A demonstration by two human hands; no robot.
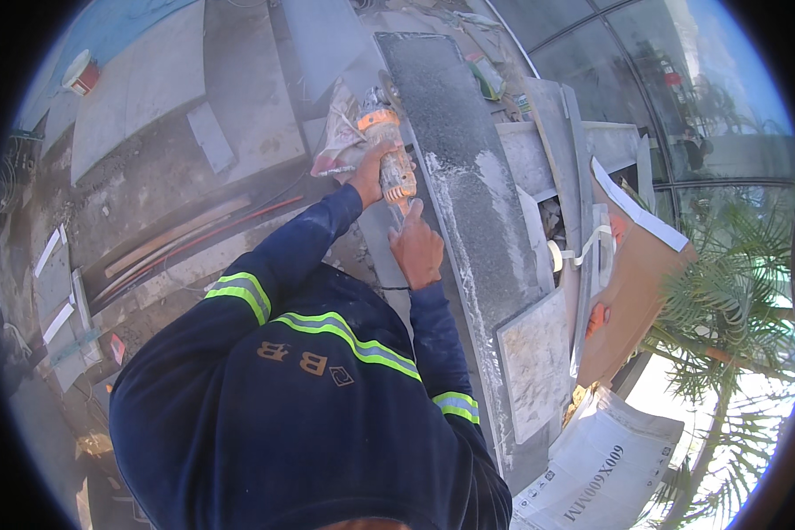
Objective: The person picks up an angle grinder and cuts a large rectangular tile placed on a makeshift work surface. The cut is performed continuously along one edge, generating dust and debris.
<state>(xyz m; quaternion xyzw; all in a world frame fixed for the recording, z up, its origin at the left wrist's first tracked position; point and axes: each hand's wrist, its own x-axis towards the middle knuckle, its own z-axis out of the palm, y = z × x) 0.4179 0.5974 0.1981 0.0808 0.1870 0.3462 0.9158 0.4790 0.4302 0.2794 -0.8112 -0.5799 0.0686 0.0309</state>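
A dusty angle grinder [381,132] with orange bands points away from me, its disc end over the left edge of a long dark grey stone slab [442,97]. My left hand [367,179] is wrapped round the side of the grinder's body. Behind it, my right hand [417,248] closes on the grinder's narrow rear end. White dust streaks the slab's left edge and middle. A crumpled, dusty plastic bag [337,132] lies just left of the grinder. The disc [387,84] is small and partly hidden, so I cannot tell whether it touches the stone.
Light slabs and boards [141,88] lie at the left, with long thin strips [185,247] nearer. A red and white bucket [81,72] stands far left. Right of the dark slab are a pale tile [536,367], leaning panels [556,150], a cardboard box [601,468], palm leaves [724,291] and glass panes [592,71].
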